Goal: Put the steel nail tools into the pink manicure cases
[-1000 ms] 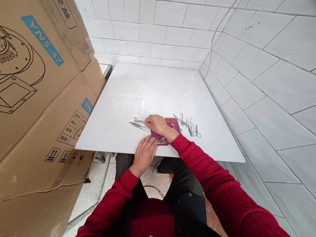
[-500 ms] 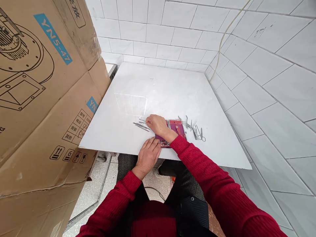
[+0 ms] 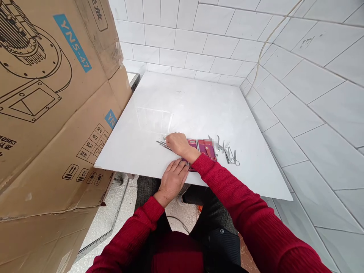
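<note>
A manicure case [image 3: 208, 149] with a purple-red lining lies unfolded near the table's front edge. My left hand [image 3: 174, 179] rests at its near left corner, fingers stretched out over the edge beside some small metal tools held there. Crossing above the case's left half, my right hand [image 3: 178, 144] has its fingers curled down among slim metal tools [image 3: 163, 144] on the table. Its fingertips are hidden, so what they pinch cannot be made out. Right of the case lie nail clippers [image 3: 228, 156], small scissors [image 3: 235, 157] and plier-like nippers [image 3: 218, 143].
The white table [image 3: 193, 102] meets tiled walls [image 3: 210, 49] at the back and right. A large cardboard box [image 3: 93, 94] stands close along its left side. A pale cable [image 3: 259, 57] runs down the corner. My legs are under the front edge.
The view has shifted slightly, so the table and box appear further right. My right hand has moved a little over the slim tools, covering more of them. My left hand stays at the case.
</note>
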Demonstrator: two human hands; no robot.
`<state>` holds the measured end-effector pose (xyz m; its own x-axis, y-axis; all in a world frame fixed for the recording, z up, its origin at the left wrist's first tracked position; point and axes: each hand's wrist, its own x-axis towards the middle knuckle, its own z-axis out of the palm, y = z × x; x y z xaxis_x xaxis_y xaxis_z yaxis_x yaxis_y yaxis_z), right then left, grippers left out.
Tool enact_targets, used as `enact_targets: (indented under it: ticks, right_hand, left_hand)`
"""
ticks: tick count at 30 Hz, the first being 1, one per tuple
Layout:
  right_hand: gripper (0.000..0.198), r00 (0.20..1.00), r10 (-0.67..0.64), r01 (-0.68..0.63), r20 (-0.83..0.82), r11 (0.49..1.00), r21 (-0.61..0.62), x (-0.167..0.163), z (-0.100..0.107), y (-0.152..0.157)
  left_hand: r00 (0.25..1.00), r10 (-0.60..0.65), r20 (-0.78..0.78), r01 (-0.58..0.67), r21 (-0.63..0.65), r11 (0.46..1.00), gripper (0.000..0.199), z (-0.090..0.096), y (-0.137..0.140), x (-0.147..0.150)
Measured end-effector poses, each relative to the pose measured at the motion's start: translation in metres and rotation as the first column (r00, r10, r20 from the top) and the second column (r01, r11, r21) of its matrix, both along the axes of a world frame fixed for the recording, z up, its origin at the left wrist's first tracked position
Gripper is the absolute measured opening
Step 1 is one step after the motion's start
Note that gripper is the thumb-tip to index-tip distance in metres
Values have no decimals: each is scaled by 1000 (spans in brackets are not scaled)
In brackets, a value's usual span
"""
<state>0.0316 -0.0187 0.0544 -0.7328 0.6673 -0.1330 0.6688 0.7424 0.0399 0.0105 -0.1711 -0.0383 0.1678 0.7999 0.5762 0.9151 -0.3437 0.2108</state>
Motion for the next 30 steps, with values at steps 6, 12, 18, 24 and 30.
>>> enact_targets:
  ticks: [6, 12, 18, 24, 30]
  right_hand:
    - [29, 994, 55, -56, 93, 998, 2, -16, 14, -6]
    - [27, 984, 83, -78, 156, 996, -35, -24, 20, -8]
    - [16, 999, 35, -37, -38, 997, -68, -11, 7, 3]
    - [14, 842, -260, 73, -473, 923, -377, 20, 0, 30]
    - [15, 485, -663, -84, -570, 613, -785, 72, -29, 44]
  left_hand:
    - [1000, 7, -8, -7, 20, 1000, 26, -1, 0, 0]
    - [1000, 2, -5, -1, 21, 1000, 26, -1, 0, 0]
    - [1000, -15, 7, 15, -10, 1000, 25, -1, 1, 0]
    - [1000, -15, 9, 15, -8, 1000, 24, 0, 1, -1]
    - [999, -31, 11, 31, -23, 999, 25, -1, 2, -3]
